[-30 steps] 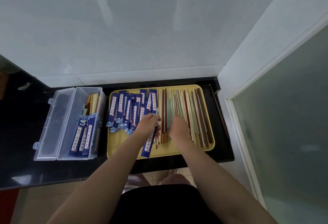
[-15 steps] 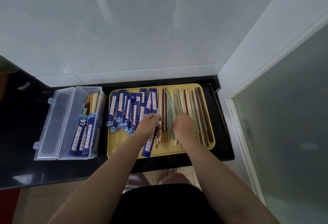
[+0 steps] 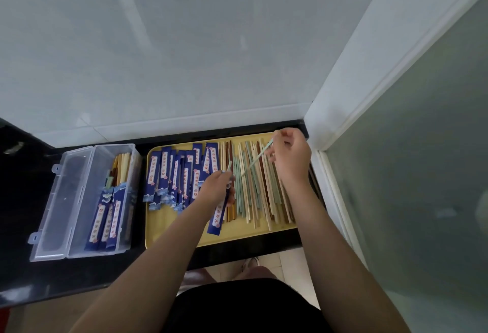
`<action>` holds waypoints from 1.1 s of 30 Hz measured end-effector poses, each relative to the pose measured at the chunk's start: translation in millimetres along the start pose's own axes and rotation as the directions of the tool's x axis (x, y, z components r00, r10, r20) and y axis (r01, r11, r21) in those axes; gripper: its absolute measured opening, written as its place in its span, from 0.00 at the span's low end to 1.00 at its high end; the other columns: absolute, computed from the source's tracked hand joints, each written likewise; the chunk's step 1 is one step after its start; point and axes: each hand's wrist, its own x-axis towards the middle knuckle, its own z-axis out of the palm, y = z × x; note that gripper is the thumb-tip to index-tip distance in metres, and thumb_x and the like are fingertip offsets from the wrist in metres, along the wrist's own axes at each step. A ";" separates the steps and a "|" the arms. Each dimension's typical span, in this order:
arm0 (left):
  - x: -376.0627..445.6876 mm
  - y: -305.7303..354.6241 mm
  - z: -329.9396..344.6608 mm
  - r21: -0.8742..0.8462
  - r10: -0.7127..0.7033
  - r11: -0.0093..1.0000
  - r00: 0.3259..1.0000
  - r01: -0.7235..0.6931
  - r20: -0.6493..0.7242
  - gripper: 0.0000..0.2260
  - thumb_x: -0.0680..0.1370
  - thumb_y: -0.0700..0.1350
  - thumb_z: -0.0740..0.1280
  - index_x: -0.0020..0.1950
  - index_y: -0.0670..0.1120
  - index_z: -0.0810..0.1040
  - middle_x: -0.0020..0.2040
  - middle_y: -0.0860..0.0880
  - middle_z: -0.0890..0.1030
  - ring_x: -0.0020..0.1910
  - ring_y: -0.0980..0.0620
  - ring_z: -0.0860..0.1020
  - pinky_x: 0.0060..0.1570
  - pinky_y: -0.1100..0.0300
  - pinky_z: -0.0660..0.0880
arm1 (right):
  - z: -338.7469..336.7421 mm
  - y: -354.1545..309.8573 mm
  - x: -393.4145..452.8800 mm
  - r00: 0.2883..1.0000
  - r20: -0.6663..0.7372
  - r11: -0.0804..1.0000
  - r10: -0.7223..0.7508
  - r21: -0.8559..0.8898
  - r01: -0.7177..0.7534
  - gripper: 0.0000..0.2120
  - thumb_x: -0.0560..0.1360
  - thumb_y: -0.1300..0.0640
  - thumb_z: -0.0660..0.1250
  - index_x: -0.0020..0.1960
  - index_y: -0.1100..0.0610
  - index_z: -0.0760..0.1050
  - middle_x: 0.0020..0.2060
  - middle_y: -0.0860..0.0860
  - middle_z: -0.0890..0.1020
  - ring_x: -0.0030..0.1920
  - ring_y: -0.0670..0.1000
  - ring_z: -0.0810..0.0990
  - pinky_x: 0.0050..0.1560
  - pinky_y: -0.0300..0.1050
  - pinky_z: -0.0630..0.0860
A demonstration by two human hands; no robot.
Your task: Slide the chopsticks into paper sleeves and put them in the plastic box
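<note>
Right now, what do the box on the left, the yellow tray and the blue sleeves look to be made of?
Box: clear hard plastic, glossy; you see through its walls and hinged lid. Tray: probably plastic, a smooth, even yellow with a raised rim. Sleeves: printed paper, thin and flat, slightly crumpled at the ends.

Pale green chopstick (image 3: pixel 257 157) lifted slantwise over the loose chopsticks (image 3: pixel 260 187) at right; blue paper sleeve (image 3: pixel 219 213) held near middle; clear plastic box (image 3: pixel 79 200) open at left, part filled.
</note>
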 end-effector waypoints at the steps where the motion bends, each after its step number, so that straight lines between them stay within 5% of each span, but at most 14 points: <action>1: -1.1 2.0 1.3 0.013 0.004 1.000 1.000 -0.004 -0.010 0.11 0.84 0.48 0.59 0.56 0.43 0.76 0.35 0.47 0.76 0.29 0.53 0.74 0.28 0.63 0.73 | -1.6 -5.4 2.6 1.000 0.000 0.999 -0.006 0.040 0.006 0.03 0.83 0.53 0.64 0.55 0.52 0.74 0.47 0.49 0.83 0.36 0.48 0.85 0.36 0.37 0.81; 7: -0.6 7.1 4.5 0.008 -0.023 1.000 1.000 0.023 0.019 0.18 0.84 0.52 0.56 0.44 0.41 0.75 0.29 0.47 0.73 0.24 0.52 0.70 0.27 0.61 0.70 | -5.2 -19.4 11.8 0.999 0.033 0.983 0.034 0.177 -0.040 0.07 0.84 0.56 0.61 0.58 0.58 0.74 0.41 0.53 0.85 0.29 0.49 0.80 0.31 0.38 0.79; 19: -8.3 8.2 -1.8 -0.017 0.015 1.000 0.995 -0.013 0.095 0.17 0.83 0.51 0.56 0.44 0.41 0.75 0.31 0.47 0.77 0.26 0.53 0.70 0.28 0.60 0.69 | 2.4 -17.7 18.9 0.998 0.055 0.983 0.034 0.180 -0.043 0.05 0.84 0.57 0.60 0.54 0.57 0.74 0.41 0.54 0.85 0.28 0.49 0.80 0.32 0.42 0.79; 23: -7.7 14.1 -3.7 -0.041 0.040 0.999 0.995 -0.037 0.092 0.16 0.83 0.50 0.57 0.41 0.43 0.73 0.31 0.48 0.74 0.26 0.54 0.69 0.28 0.61 0.69 | 14.2 -9.7 13.4 0.982 0.172 0.992 -0.073 -0.086 0.089 0.05 0.82 0.54 0.65 0.54 0.54 0.77 0.43 0.50 0.82 0.35 0.47 0.82 0.38 0.42 0.81; 26: -6.3 19.9 -6.4 0.021 0.091 0.995 0.994 -0.093 0.051 0.16 0.83 0.51 0.55 0.42 0.44 0.73 0.31 0.47 0.72 0.26 0.53 0.69 0.28 0.60 0.68 | 32.2 -1.5 0.7 0.898 0.429 0.871 -0.094 -0.401 0.283 0.06 0.82 0.52 0.66 0.52 0.52 0.80 0.40 0.43 0.79 0.38 0.41 0.79 0.41 0.37 0.73; 30: -3.1 20.1 -21.3 0.083 0.145 0.985 0.987 -0.150 0.066 0.11 0.84 0.49 0.54 0.48 0.44 0.70 0.36 0.45 0.71 0.30 0.52 0.68 0.30 0.59 0.68 | 49.9 4.1 -10.6 0.862 0.504 0.835 -0.049 -0.453 0.313 0.10 0.83 0.53 0.64 0.55 0.54 0.84 0.45 0.45 0.83 0.43 0.43 0.81 0.47 0.40 0.77; 33: -4.1 17.9 -39.6 0.092 0.189 0.977 0.980 -0.194 0.061 0.11 0.86 0.49 0.55 0.57 0.44 0.73 0.40 0.44 0.74 0.32 0.52 0.72 0.29 0.61 0.73 | 57.9 -2.1 -14.5 0.876 0.482 0.854 0.008 -0.459 0.245 0.10 0.84 0.52 0.61 0.52 0.52 0.81 0.43 0.47 0.83 0.41 0.47 0.83 0.41 0.38 0.76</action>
